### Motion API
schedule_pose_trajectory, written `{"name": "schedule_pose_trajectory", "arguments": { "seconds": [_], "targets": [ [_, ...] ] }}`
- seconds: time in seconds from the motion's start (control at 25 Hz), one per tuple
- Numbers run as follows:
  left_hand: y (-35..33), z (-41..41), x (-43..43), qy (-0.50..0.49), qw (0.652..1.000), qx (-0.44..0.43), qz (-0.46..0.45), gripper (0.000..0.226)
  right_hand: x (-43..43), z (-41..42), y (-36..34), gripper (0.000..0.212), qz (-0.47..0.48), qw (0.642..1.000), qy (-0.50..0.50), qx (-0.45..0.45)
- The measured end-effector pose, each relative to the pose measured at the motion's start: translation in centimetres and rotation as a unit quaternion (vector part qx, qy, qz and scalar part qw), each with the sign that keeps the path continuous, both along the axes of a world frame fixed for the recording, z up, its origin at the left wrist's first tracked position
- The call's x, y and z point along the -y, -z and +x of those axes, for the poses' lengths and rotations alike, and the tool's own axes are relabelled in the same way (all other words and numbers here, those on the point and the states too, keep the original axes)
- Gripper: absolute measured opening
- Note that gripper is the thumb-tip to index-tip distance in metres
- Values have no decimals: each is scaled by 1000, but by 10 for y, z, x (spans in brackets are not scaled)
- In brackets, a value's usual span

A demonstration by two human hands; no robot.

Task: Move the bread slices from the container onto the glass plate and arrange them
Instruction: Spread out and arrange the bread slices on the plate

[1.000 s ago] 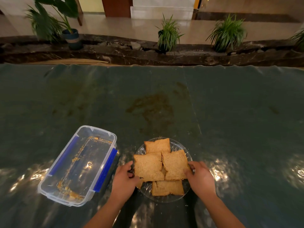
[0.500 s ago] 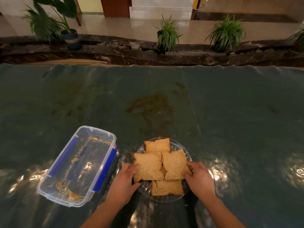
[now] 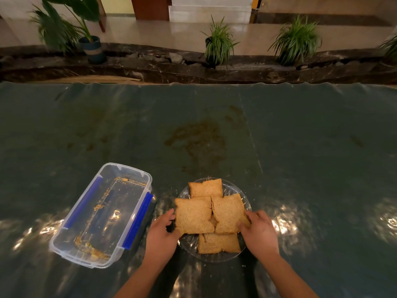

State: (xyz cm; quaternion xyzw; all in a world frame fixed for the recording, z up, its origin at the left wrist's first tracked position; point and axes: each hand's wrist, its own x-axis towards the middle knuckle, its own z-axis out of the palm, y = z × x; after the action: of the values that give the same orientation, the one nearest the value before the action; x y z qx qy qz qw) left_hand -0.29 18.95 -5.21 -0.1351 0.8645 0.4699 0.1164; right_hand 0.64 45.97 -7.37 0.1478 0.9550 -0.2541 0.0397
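On the far left of what I see, the clear plastic container point(image 3: 101, 216) sits on the dark green table point(image 3: 300, 158), long and narrow, with blue clips on its two long sides; it holds no bread, only brown crumbs scattered along its floor and gathered at the near end. Just right of it my left hand point(image 3: 162, 235) rests at the left rim of the glass plate point(image 3: 234, 189), thumb and fingers pinched on the near-left corner of the left bread slice point(image 3: 193, 215), so that hand is closed on that slice. All the bread slices I can see are on the plate: a far slice point(image 3: 205, 187) at the back edge, the left slice and the right slice point(image 3: 228, 212) lying side by side across the middle and overlapping the far one, and a near slice point(image 3: 219, 243) closest to me, partly under the middle two. My right hand point(image 3: 258, 233) is at the plate's right side, its fingertips curled over the near-right corner of the right slice, gripping that edge. A brownish stain point(image 3: 196, 138) marks the table beyond the plate. Past the table's far edge stand potted plants point(image 3: 218, 43) along a dark stone ledge.
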Motion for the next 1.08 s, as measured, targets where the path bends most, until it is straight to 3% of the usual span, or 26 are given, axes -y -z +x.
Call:
{"name": "schedule_pose_trajectory", "arguments": {
  "seconds": [0.24, 0.6, 0.92, 1.08],
  "targets": [
    [-7, -5, 1, 14, 1000, -9, -11, 46, -3, 0, -3, 45, -11, 1000, -2, 14],
    [-18, -32, -12, 21, 999, 33, -1, 72, 2, -18, -13, 43, 69, 997, -12, 18],
    [-17, -30, -5, 21, 998, 41, 48, 61, -6, -12, -12, 38, -17, 999, 15, 25],
    [-12, -26, -3, -39, 992, 72, 92, 58, -11, -11, -10, 26, -61, 996, 59, 8]
  ]
}}
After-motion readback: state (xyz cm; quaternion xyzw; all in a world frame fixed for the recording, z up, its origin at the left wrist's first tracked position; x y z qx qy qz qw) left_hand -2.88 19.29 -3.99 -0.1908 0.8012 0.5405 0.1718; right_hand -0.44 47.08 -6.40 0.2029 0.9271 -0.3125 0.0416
